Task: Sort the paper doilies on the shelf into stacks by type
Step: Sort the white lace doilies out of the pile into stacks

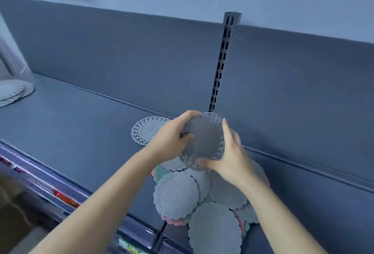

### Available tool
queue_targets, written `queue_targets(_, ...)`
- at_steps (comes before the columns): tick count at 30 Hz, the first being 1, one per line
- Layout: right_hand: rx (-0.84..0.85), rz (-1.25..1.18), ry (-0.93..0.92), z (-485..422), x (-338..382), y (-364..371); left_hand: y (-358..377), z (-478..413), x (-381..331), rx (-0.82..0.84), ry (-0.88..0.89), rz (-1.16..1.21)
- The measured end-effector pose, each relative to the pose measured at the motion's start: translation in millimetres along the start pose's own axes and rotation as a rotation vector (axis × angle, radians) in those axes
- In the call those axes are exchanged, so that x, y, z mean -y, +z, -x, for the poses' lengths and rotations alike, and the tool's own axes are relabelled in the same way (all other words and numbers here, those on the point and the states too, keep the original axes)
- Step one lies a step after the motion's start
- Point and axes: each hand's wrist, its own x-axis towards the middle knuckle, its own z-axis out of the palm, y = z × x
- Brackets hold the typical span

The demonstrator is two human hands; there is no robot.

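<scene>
Held doily: a round lace-edged doily (204, 142) with a plain centre and a cut-out border, lifted off the shelf and tilted with its face toward the camera, above the far end of the loose pile.
Left hand: the left hand (172, 134) grips the doily's left rim, thumb on the near face and fingers curled over the upper edge.
Right hand: the right hand (232, 156) pinches the lower right rim, thumb at the bottom edge and fingers behind the paper.
Loose pile: a mixed pile of doilies (182, 195) lies below the hands and reaches the shelf's front edge. Most are scallop-edged and overlapping, with pink and green rims showing underneath.
Sorted piece: a flat lace doily (145, 130) with ringed embossing lies on the shelf just left of the left hand, which partly covers it.
Far stack: a pale stack (14, 91) of round pieces sits well apart at the left edge, too blurred to tell its type.
Shelf: a dark shelf (81, 132) with a back panel (141, 61) behind it.
Upright: a slotted upright (220, 61) rises behind the held doily.
Front edge: a label rail (50, 189) with red tags runs along the front edge.
</scene>
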Motion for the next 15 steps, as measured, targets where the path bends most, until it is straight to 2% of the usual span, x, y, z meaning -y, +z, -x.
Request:
queue_targets(2,-0.028,-0.315,-0.042,-6.2,11.0,-11.2,-17.1,19.6,-9.2,-0.178,-0.043,0.236)
queue_targets(4,0.018,-0.472,-0.105,-10.2,30.0,-10.2,-35.4,42.6,-13.8,-0.316,-0.121,0.449)
queue_targets(6,0.104,-0.589,-0.163,-6.8,54.9,4.9,-54.7,69.5,-13.6,-0.431,-0.215,0.545)
queue_targets(10,0.226,-0.64,-0.22,11.4,119.5,54.4,-104.7,132.7,3.5,-0.607,-0.376,0.454)
queue_targets(15,0.416,-0.644,-0.297,34.3,206.4,137.9,-187.5,219.0,54.7,-0.673,-0.589,0.28)
